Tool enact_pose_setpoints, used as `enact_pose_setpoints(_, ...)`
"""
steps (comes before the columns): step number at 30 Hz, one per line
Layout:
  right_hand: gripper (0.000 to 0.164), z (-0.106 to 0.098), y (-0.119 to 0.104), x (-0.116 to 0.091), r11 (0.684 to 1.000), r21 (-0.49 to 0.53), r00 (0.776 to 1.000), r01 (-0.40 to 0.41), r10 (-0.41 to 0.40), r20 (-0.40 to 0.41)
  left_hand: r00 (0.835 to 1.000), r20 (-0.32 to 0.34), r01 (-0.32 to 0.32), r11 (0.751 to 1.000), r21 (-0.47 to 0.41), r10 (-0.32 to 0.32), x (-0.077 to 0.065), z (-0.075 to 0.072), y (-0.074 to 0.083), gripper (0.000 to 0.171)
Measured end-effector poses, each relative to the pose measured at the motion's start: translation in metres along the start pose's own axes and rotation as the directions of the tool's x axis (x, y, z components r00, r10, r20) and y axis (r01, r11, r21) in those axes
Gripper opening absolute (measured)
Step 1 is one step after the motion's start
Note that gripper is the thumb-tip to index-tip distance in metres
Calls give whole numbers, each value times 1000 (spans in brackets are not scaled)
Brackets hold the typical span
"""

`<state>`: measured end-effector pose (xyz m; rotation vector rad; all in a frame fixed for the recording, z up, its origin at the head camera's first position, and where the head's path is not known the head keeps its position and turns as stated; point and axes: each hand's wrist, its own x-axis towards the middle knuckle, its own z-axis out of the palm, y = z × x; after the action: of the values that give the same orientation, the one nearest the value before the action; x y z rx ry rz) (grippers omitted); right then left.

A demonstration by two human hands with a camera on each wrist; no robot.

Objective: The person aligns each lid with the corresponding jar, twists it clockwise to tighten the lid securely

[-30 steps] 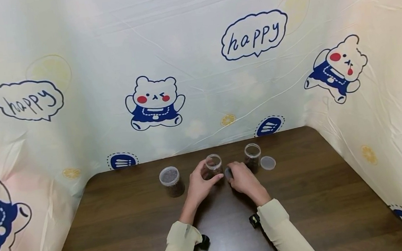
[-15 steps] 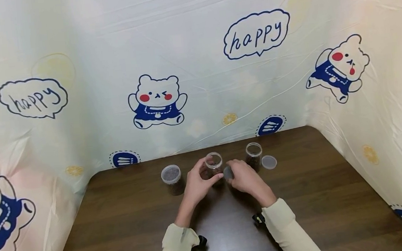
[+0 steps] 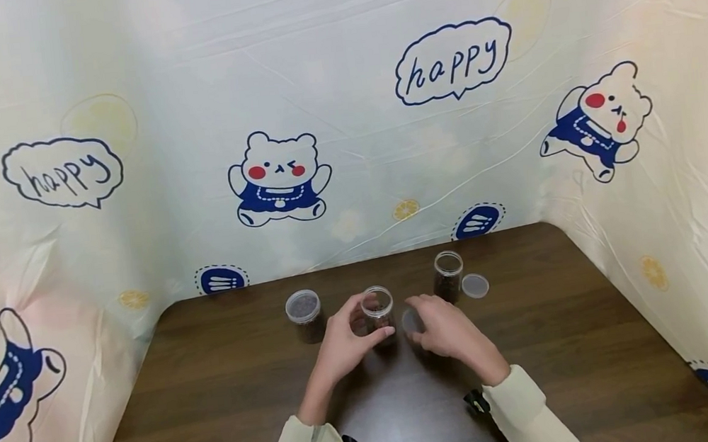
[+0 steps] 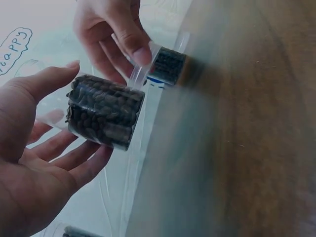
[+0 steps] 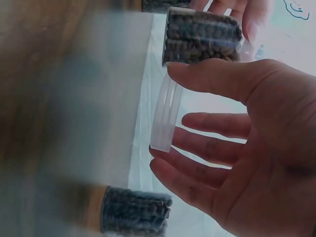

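Note:
My left hand [image 3: 343, 343] grips an open clear jar [image 3: 378, 312], thumb on one side and fingers round the other. Dark bean-like pieces fill much of this jar [image 4: 103, 113] in the left wrist view. Just right of it, my right hand [image 3: 451, 332] holds a round translucent lid [image 3: 411, 322] on edge. In the right wrist view, thumb and fingers pinch that lid [image 5: 167, 116] by its rim, apart from the jar's mouth. Whether the held jar touches the table cannot be told.
A lidded jar [image 3: 305, 317] of dark contents stands to the left on the brown wooden table [image 3: 217, 391]. Behind my right hand stands an uncapped jar [image 3: 448, 279], with a loose lid [image 3: 475, 285] beside it. A printed curtain [image 3: 343, 108] hangs behind the table.
My left hand and its jar have come slightly nearer to me. My right hand has also moved nearer and a little right, still holding the lid. The other jars stay put.

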<state>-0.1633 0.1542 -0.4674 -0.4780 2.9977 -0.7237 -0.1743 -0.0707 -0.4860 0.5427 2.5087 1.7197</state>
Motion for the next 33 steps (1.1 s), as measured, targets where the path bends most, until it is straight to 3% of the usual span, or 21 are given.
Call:
enact_pose_setpoints(10,58,7,6,-23,999,-31,997,12,-10,75,995,89,39,998,-42,-36,-25,0,-12,64)
enact_pose_setpoints(16,58,14,8,-30,999,-30,994,41,-37,106,991,131,34,997,-68,-25,-34,1,-18,63)
enact_pose_setpoints(26,55,25,14,-34,996,-46,993,82,-77,92,983,182,-5,998,-67,17,-43,0,-23,62)
enact_pose_setpoints(33,54,26,17,-34,994,-49,992,101,-97,86,982,189,10,997,-72,3,-44,1,-27,63)
